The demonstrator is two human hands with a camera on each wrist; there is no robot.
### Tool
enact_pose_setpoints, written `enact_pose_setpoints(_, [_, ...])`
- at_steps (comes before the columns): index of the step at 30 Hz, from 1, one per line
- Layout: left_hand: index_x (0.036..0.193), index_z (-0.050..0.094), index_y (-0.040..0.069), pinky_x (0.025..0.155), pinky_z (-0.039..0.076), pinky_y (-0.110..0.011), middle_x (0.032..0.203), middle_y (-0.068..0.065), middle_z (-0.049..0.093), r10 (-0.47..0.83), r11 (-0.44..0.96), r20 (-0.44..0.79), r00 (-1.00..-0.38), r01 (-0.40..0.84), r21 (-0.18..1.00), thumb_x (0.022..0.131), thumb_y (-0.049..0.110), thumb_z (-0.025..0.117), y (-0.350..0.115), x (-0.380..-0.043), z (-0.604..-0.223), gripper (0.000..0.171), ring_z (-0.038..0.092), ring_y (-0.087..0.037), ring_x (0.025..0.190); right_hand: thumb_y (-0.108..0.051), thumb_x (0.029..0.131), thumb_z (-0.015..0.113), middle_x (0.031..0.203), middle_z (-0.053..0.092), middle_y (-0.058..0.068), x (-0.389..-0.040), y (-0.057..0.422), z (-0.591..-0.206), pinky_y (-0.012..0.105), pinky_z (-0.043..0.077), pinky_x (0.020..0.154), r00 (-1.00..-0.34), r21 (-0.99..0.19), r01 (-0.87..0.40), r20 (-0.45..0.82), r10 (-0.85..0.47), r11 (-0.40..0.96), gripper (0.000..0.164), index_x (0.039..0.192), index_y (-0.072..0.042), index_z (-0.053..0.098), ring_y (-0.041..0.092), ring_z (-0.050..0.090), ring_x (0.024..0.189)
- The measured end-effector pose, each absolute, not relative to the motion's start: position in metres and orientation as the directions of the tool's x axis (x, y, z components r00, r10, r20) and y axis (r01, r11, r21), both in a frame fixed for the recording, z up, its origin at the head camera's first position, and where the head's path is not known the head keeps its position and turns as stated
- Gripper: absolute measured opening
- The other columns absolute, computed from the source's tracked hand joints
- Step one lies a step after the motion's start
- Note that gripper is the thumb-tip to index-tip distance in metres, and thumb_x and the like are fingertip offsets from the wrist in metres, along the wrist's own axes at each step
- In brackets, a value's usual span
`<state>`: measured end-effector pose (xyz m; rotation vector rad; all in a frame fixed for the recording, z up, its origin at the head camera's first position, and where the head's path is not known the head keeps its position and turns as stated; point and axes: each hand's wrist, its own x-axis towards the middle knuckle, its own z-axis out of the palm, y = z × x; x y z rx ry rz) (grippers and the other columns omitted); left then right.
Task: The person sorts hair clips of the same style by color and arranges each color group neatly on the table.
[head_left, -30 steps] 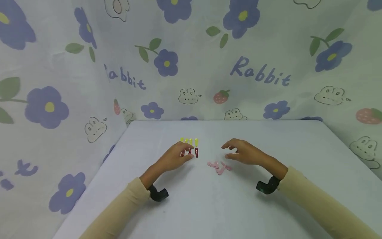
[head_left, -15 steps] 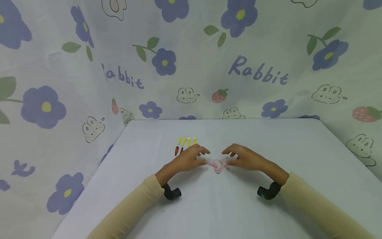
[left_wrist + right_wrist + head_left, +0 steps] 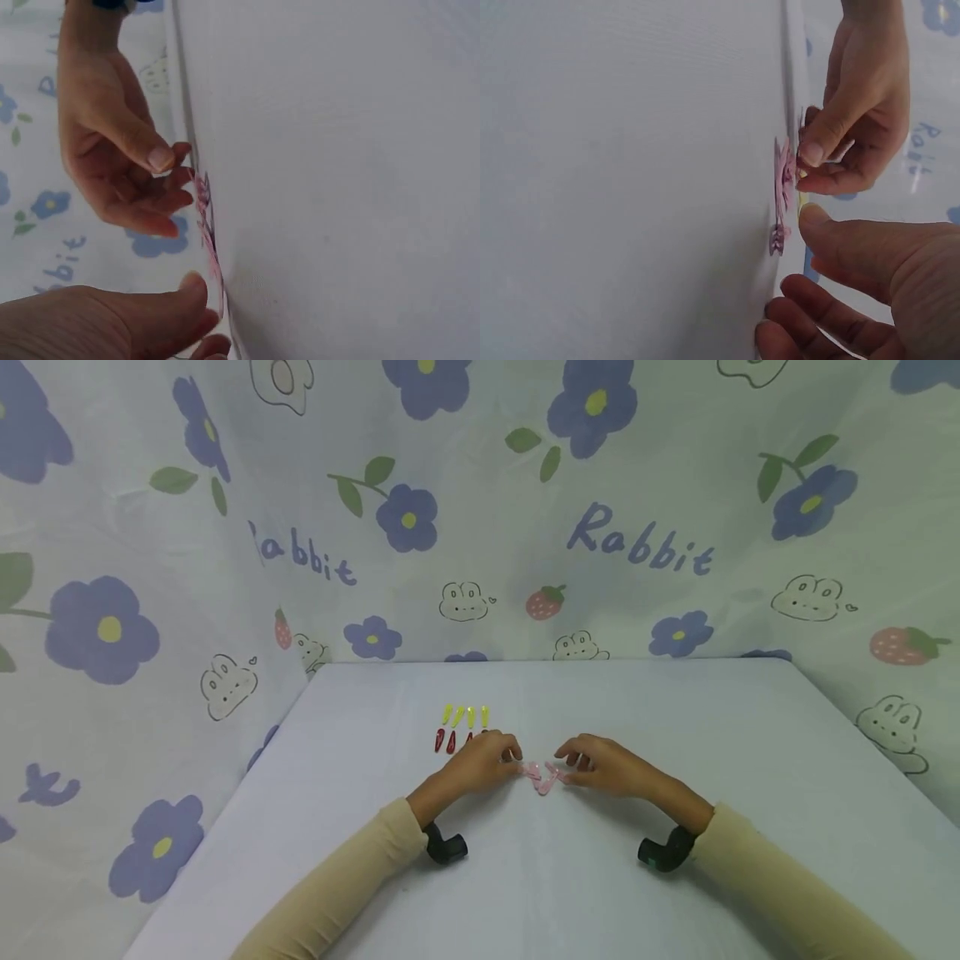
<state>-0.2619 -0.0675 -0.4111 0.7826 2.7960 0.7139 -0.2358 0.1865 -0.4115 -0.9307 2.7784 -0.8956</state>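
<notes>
Several pink hair clips point(image 3: 545, 782) lie in a loose, overlapping heap on the white table, between the two hands. My left hand point(image 3: 483, 763) is at the heap's left end, thumb and fingers drawn together on the end of one pink hair clip; the fingertips partly hide it. On the opposite side, my right hand point(image 3: 609, 767) keeps its fingers loosely bent, with a gap between thumb point(image 3: 817, 217) and fingers. Its thumb tip is close to the right-hand clip; whether it touches cannot be told.
Behind the left hand are a row of yellow hair clips point(image 3: 471, 717) and a row of red hair clips point(image 3: 452, 742), partly covered by that hand. A patterned cloth point(image 3: 465, 468) hangs along the table's back and sides.
My left hand has moved right and toward me, from the red clips to the pink heap, and its fingers have closed in. My right hand has come slightly lower, nearer the heap.
</notes>
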Motion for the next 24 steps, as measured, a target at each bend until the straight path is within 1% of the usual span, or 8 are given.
enact_pose_setpoints(5, [0.093, 0.068, 0.012, 0.067, 0.045, -0.027, 0.082, 0.003, 0.064, 0.452, 0.787, -0.049, -0.891, 0.373, 0.492, 0.089, 0.034, 0.076, -0.063, -0.262, -0.413, 0.024, 0.054, -0.012, 0.076, -0.019, 0.088, 0.077, 0.087, 0.062, -0.004, -0.236, 0.185, -0.418, 0.022, 0.050, 0.071, -0.842, -0.550, -0.495, 0.111, -0.528, 0.673, 0.017, 0.099, -0.008, 0.070, 0.008, 0.054, 0.079])
enact_pose_setpoints(7, [0.091, 0.066, 0.012, 0.064, 0.043, -0.026, 0.078, 0.003, 0.062, 0.435, 0.797, -0.067, -0.898, 0.350, 0.492, 0.088, 0.035, 0.077, -0.060, -0.261, -0.412, 0.026, 0.053, -0.012, 0.072, -0.021, 0.088, 0.077, 0.083, 0.059, -0.004, -0.237, 0.183, -0.420, 0.022, 0.047, 0.068, -0.858, -0.549, -0.470, 0.099, -0.504, 0.691, 0.015, 0.092, -0.010, 0.068, 0.009, 0.052, 0.076])
enact_pose_setpoints(9, [0.090, 0.065, 0.012, 0.061, 0.042, -0.025, 0.076, 0.003, 0.061, 0.422, 0.808, -0.082, -0.903, 0.334, 0.485, 0.087, 0.035, 0.078, -0.058, -0.260, -0.411, 0.027, 0.052, -0.011, 0.069, -0.021, 0.087, 0.078, 0.081, 0.057, -0.003, -0.237, 0.182, -0.420, 0.022, 0.046, 0.066, -0.872, -0.548, -0.444, 0.082, -0.482, 0.709, 0.016, 0.089, -0.011, 0.066, 0.010, 0.051, 0.075])
enact_pose_setpoints(12, [0.088, 0.065, 0.011, 0.059, 0.042, -0.025, 0.074, 0.003, 0.061, 0.401, 0.825, -0.113, -0.909, 0.304, 0.476, 0.086, 0.035, 0.079, -0.055, -0.259, -0.409, 0.029, 0.052, -0.011, 0.067, -0.019, 0.086, 0.079, 0.079, 0.056, -0.002, -0.237, 0.179, -0.420, 0.022, 0.046, 0.065, -0.889, -0.553, -0.403, 0.048, -0.455, 0.729, 0.016, 0.087, -0.010, 0.065, 0.012, 0.050, 0.074])
enact_pose_setpoints(16, [0.088, 0.065, 0.010, 0.061, 0.043, -0.026, 0.075, 0.002, 0.061, 0.378, 0.842, -0.150, -0.913, 0.272, 0.466, 0.085, 0.036, 0.080, -0.053, -0.260, -0.407, 0.030, 0.053, -0.012, 0.069, -0.018, 0.087, 0.078, 0.077, 0.056, -0.002, -0.238, 0.178, -0.421, 0.023, 0.045, 0.064, -0.904, -0.570, -0.359, 0.014, -0.428, 0.739, 0.016, 0.087, -0.010, 0.065, 0.012, 0.050, 0.073])
enact_pose_setpoints(24, [0.088, 0.070, 0.008, 0.062, 0.044, -0.028, 0.076, 0.000, 0.065, 0.342, 0.852, -0.200, -0.918, 0.213, 0.479, 0.084, 0.036, 0.081, -0.052, -0.263, -0.404, 0.030, 0.055, -0.015, 0.071, -0.019, 0.087, 0.078, 0.077, 0.058, 0.000, -0.240, 0.176, -0.419, 0.027, 0.046, 0.064, -0.921, -0.593, -0.286, -0.048, -0.387, 0.753, 0.016, 0.087, -0.009, 0.065, 0.013, 0.051, 0.072])
